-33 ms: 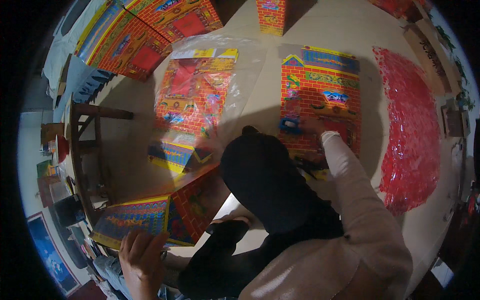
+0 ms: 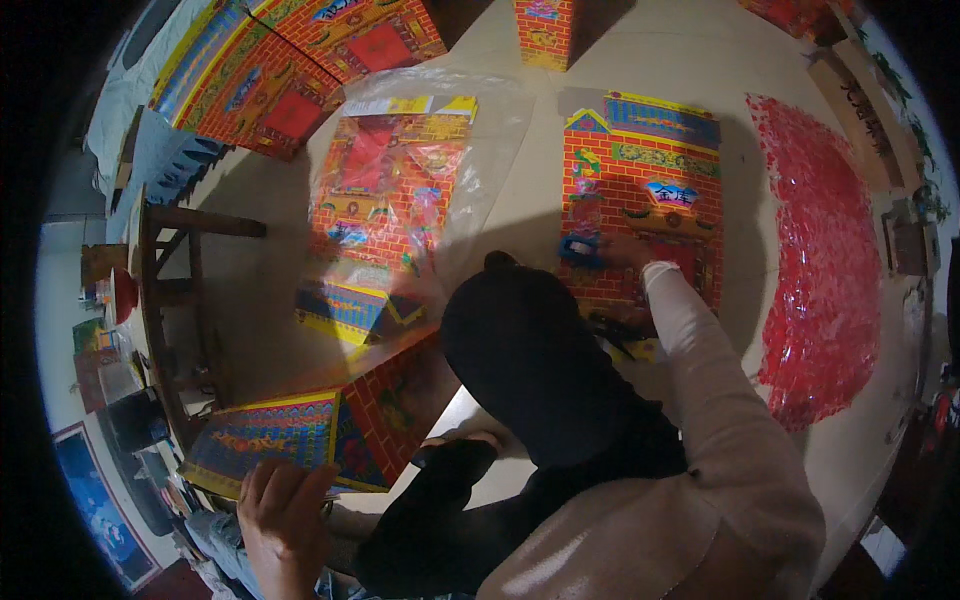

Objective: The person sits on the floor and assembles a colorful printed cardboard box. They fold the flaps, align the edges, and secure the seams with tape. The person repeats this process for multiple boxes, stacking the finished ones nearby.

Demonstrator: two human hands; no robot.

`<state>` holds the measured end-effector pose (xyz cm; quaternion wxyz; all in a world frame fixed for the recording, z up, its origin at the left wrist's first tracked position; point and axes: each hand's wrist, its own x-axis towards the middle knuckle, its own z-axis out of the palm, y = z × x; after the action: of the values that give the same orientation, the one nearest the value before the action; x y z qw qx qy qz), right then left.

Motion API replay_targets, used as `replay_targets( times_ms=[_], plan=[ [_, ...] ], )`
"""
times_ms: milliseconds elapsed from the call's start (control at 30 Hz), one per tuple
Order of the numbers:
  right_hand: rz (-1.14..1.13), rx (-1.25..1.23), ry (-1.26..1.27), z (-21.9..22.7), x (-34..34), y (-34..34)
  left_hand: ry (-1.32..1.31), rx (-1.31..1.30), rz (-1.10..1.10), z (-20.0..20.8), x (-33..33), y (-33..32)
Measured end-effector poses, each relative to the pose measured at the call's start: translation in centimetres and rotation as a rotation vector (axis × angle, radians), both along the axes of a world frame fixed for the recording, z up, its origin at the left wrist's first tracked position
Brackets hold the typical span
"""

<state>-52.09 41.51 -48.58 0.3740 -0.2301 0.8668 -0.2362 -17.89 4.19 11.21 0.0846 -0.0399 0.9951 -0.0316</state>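
Note:
At the lower left, my left hand (image 2: 285,510) has its fingers curled over the edge of a printed paper house (image 2: 270,430) with a blue-and-yellow roof and red brick sides. My right hand (image 2: 625,252) reaches out under a light sleeve and lies in shadow. Its fingers are closed at a small blue object (image 2: 578,250), whose kind I cannot make out. Under it, a flat brick-patterned paper panel (image 2: 640,150) rests on the floor. Black-handled scissors (image 2: 622,335) lie at the panel's near end, beside my right forearm.
Another printed panel (image 2: 390,190) under clear plastic lies left of centre. A long red plastic-wrapped bundle (image 2: 820,260) is at the right. Assembled printed boxes (image 2: 290,70) stand at the far left. A wooden stand (image 2: 165,260) is at left. My dark-trousered leg (image 2: 550,370) blocks the middle.

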Motion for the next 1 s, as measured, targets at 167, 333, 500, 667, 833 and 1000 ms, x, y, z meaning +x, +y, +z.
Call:
replay_targets(
  times_ms=[167, 333, 500, 667, 833, 1000],
  plan=[
    [-0.015, 0.063, -0.172, 8.4, 1.5, -2.6, -0.005, 0.041, 0.057, -0.6, 0.4, 0.0],
    [0.22, -0.017, -0.014, 9.5, 3.3, 0.2, 0.024, 0.029, 0.042, -0.8, -0.1, 0.2],
    [-0.277, -0.236, -0.197, 6.1, 5.0, 2.2, 0.028, 0.01, 0.031, -0.5, 0.1, -0.3],
    [-0.513, -0.212, -0.274, 4.6, 5.6, 1.3, 0.012, 0.021, 0.071, -0.6, 0.2, 0.3],
    [-0.31, -0.073, -0.188, 2.7, 5.9, -0.8, 0.022, -0.012, 0.018, 0.1, 0.0, 0.7],
    [-0.292, -0.051, 0.022, 1.7, 9.1, -0.1, 0.016, 0.043, -0.04, 0.3, -1.1, 0.3]
  ],
)
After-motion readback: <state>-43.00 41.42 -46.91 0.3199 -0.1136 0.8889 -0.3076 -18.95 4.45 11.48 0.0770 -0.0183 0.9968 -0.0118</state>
